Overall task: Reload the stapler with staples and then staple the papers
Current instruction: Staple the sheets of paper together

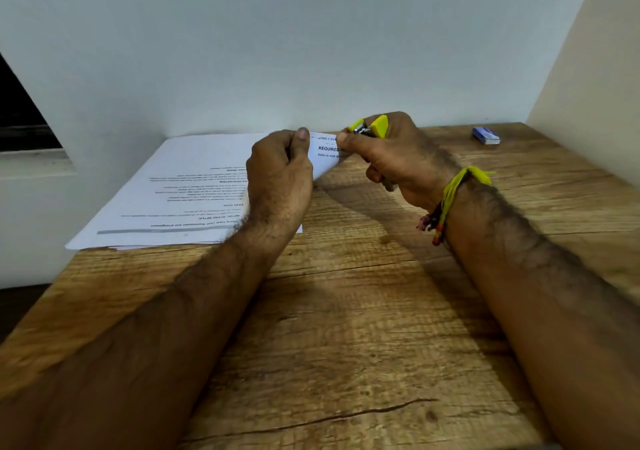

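- The left hand (280, 175) pinches the lifted corner of the papers (194, 186) between thumb and fingers, near the far right corner of the stack.
- The right hand (391, 158) is curled around a small yellow stapler (369, 128), and its thumb also presses on the same folded corner. The nose of the stapler points toward the paper edge; I cannot tell if the sheet already sits between its two parts.
- The papers are a thin stack of printed sheets. Most of the stack lies flat on the desk (346, 311), at its far left part close to the wall. Only the held corner is raised and bent over.
- In my judgement the paper is light and soft and it slides easily, so the sheets can shift apart. It is best to hold them close to the corner, as the left hand does.
- The stapler looks small, stiff and light. It probably needs a firm squeeze across its top and base.
- A small blue box (486, 135), perhaps of staples, lies well apart at the far right of the desk.
- A yellow thread band (450, 193) is on the right wrist.
- Nothing stands between the hands and the corner.
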